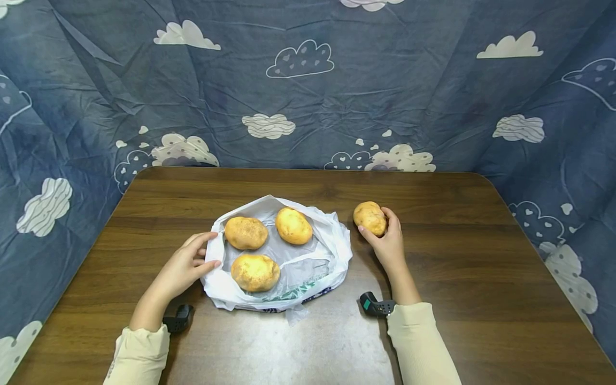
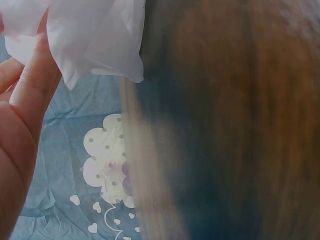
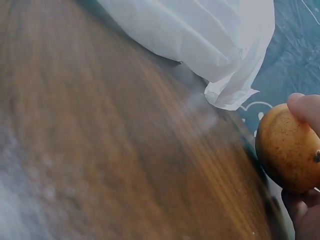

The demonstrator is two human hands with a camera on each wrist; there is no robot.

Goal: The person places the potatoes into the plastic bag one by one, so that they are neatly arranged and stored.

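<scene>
A white plastic bag (image 1: 340,248) sits with its mouth spread wide on the wooden table. Inside it are three potatoes: one at the upper left (image 1: 246,233), one at the upper right (image 1: 293,225) and one at the front (image 1: 255,272). My left hand (image 1: 185,266) holds the bag's left rim with thumb and fingers; in the left wrist view the plastic (image 2: 100,40) hides the fingertips. Right of the bag, my right hand (image 1: 389,243) grips a fourth potato (image 1: 369,217). The right wrist view shows this potato (image 3: 285,150) between thumb and fingers.
The brown wooden table (image 1: 481,267) extends on both sides of the bag. Behind it hangs a blue cloth (image 1: 385,96) with a cloud pattern. A black wrist device shows beside each wrist, left (image 1: 178,319) and right (image 1: 377,305).
</scene>
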